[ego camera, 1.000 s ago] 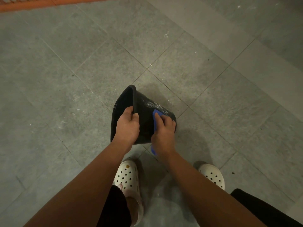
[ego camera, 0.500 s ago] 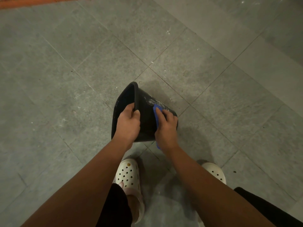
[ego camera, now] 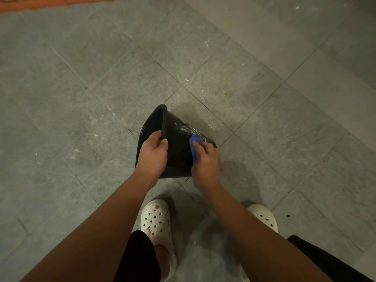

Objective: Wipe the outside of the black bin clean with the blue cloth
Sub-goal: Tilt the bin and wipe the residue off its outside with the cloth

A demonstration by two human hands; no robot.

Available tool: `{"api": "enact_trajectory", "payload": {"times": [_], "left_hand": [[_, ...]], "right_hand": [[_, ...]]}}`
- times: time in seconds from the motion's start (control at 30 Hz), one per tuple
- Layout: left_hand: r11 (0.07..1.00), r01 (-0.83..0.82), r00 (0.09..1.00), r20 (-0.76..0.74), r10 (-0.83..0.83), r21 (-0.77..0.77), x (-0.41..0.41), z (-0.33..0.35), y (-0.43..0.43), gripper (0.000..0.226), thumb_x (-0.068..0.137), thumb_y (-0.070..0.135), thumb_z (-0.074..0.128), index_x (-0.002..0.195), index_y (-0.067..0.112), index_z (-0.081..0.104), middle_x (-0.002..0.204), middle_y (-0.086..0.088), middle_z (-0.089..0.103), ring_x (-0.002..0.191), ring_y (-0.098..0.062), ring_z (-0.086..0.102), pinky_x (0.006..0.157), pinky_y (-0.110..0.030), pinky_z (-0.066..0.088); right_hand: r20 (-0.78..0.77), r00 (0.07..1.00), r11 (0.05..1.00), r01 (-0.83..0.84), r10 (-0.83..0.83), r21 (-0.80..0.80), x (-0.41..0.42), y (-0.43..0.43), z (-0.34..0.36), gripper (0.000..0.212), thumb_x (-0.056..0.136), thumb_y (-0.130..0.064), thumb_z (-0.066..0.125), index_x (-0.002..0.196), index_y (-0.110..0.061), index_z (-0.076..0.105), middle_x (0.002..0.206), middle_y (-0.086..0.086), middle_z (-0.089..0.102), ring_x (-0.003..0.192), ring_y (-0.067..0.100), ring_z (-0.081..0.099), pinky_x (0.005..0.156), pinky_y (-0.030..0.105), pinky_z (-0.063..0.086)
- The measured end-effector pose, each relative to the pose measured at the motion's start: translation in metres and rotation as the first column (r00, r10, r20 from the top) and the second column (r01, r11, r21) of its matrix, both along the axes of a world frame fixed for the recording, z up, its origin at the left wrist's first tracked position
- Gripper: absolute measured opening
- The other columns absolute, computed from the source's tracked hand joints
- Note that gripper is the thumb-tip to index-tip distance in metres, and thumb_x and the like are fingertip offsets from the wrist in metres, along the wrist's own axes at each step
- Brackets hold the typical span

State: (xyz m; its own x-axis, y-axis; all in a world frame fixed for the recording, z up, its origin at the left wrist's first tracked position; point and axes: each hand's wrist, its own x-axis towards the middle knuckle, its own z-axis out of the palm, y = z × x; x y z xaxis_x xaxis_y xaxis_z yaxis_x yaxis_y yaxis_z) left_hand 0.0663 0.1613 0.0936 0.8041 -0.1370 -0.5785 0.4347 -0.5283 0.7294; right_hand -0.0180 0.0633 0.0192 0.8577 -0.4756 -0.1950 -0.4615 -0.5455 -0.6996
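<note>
A round black plastic bin [ego camera: 177, 147] lies tipped on its side at the centre of the frame, on a floor of grey stone tiles [ego camera: 81, 88], its open mouth turned toward the left and its base toward the right. The left hand [ego camera: 152, 157] grips the bin's rim, fingers curled inside and thumb closed over the outer edge. The right hand [ego camera: 205, 163] presses a crumpled blue cloth [ego camera: 193, 148] against the bin's outer wall, fingers bunched together on the cloth. Whitish smears show on the wall just above the cloth.

Compared with a second ago, the right hand and cloth sit slightly farther toward the base, nearer the smears; the left hand's hold on the rim is unchanged, and the bin is still tipped the same way.

Two cream perforated clogs [ego camera: 157, 218] stand in the lower part of the frame, below the bin, partly hidden by the forearms. An orange strip [ego camera: 61, 2] runs along the top left edge.
</note>
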Motion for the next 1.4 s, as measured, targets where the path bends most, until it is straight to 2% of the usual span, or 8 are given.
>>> {"api": "enact_trajectory", "payload": {"times": [0.13,0.23,0.43,0.73,0.87,1.13,1.27,1.4], "left_hand": [[0.999,0.041,0.999,-0.032,-0.041,-0.006,0.002,0.003,0.000,0.028,0.098,0.019,0.040,0.120,0.026,0.057,0.103,-0.001,0.066,0.099,-0.018,0.062,0.091,-0.044,0.051],[0.999,0.038,0.999,-0.035,-0.039,-0.016,0.000,0.002,0.000,0.028,0.098,0.019,0.041,0.120,0.026,0.057,0.106,-0.004,0.066,0.102,-0.021,0.062,0.093,-0.049,0.050],[1.000,0.009,0.999,-0.040,-0.008,0.009,0.002,0.000,-0.001,0.024,0.097,0.019,0.043,0.114,0.026,0.057,0.100,-0.007,0.067,0.096,-0.027,0.064,0.089,-0.051,0.052],[0.998,0.037,0.993,-0.110,-0.032,0.042,0.005,0.001,-0.006,0.024,0.095,0.020,0.042,0.116,0.023,0.052,0.103,-0.006,0.061,0.097,-0.026,0.059,0.092,-0.051,0.049],[0.994,-0.002,0.985,-0.171,0.021,0.110,0.005,0.001,-0.010,0.022,0.098,0.036,0.036,0.105,0.023,0.053,0.104,-0.008,0.059,0.097,-0.026,0.058,0.092,-0.051,0.047],[0.982,-0.064,0.998,0.014,0.063,0.178,0.003,-0.006,-0.012,0.025,0.097,0.026,0.041,0.080,0.016,0.056,0.071,-0.006,0.054,0.070,-0.021,0.053,0.070,-0.038,0.047],[0.983,-0.068,0.996,0.069,0.057,0.170,0.000,-0.008,-0.012,0.021,0.097,0.027,0.040,0.095,0.024,0.061,0.074,-0.004,0.059,0.067,-0.017,0.057,0.065,-0.033,0.048],[0.983,-0.091,0.992,0.097,0.076,0.160,-0.002,-0.009,-0.009,0.022,0.097,0.028,0.041,0.095,0.024,0.062,0.079,-0.007,0.061,0.073,-0.020,0.060,0.067,-0.034,0.050]], "right_hand": [[0.115,0.989,0.995,-0.089,0.094,-0.047,0.007,0.008,0.005,0.056,0.072,0.011,0.060,0.126,-0.004,0.054,0.122,0.017,0.055,0.107,0.034,0.048,0.092,0.040,0.045],[0.031,0.999,0.998,-0.038,0.040,-0.050,0.008,-0.002,-0.004,0.047,0.086,-0.001,0.054,0.132,-0.007,0.048,0.129,0.014,0.051,0.114,0.031,0.043,0.099,0.038,0.040],[0.090,0.996,1.000,0.030,-0.029,-0.010,0.003,0.007,0.003,0.034,0.084,0.000,0.056,0.118,-0.002,0.058,0.114,0.016,0.058,0.100,0.031,0.049,0.089,0.040,0.047],[0.013,0.998,0.998,0.063,-0.063,0.019,0.002,-0.006,-0.004,0.036,0.090,-0.007,0.052,0.125,-0.005,0.054,0.116,0.014,0.055,0.108,0.027,0.045,0.096,0.030,0.037],[0.051,0.998,0.999,0.039,-0.040,0.029,-0.003,-0.005,-0.002,0.034,0.090,-0.010,0.054,0.124,-0.011,0.057,0.115,0.010,0.056,0.106,0.026,0.045,0.093,0.034,0.041],[0.012,0.990,0.988,0.138,-0.139,0.072,-0.016,0.004,-0.006,0.036,0.090,-0.003,0.053,0.126,-0.004,0.054,0.127,0.017,0.053,0.120,0.029,0.047,0.106,0.029,0.033],[0.140,0.986,0.995,0.076,-0.085,0.069,-0.012,0.015,0.002,0.043,0.077,0.013,0.062,0.118,0.002,0.059,0.120,0.024,0.059,0.115,0.038,0.054,0.100,0.043,0.045],[0.122,0.992,0.992,-0.007,-0.009,0.125,-0.009,0.000,-0.004,0.045,0.084,0.010,0.055,0.128,-0.001,0.051,0.135,0.020,0.049,0.131,0.034,0.040,0.110,0.042,0.034]]}}
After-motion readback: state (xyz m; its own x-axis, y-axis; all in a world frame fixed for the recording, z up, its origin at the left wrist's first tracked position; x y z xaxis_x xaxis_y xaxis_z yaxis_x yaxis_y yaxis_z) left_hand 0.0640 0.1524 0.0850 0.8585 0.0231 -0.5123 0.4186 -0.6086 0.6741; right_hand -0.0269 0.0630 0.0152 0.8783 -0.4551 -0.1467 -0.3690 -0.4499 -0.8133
